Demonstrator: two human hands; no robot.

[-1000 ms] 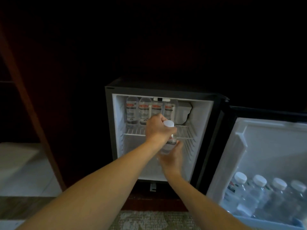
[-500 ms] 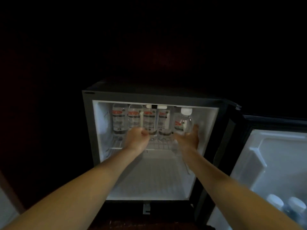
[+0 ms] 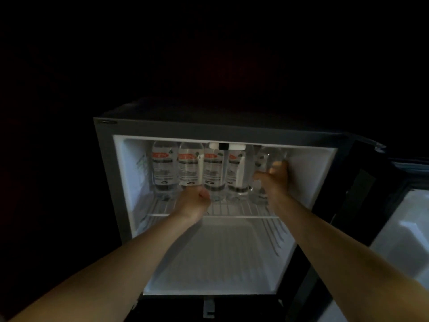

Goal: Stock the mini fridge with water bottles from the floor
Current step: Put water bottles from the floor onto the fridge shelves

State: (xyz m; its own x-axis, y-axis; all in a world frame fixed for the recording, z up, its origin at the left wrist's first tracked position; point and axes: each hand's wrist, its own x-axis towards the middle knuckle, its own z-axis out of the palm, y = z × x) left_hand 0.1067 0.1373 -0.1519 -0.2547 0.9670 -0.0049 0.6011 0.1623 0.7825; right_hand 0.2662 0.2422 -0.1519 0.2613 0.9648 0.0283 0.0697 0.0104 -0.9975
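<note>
At frame centre, the right hand (image 3: 275, 176) grips a bottle (image 3: 263, 162) at the shelf (image 3: 234, 209) row's right end (likely seating it upright), while the left hand (image 3: 193, 201), loosely fisted and seemingly empty, hovers before the row.

Bottles (image 3: 189, 169) crowd the wire shelf (image 3: 234, 209) wall to wall, it seems; the lower compartment (image 3: 218, 259) lies open.
</note>
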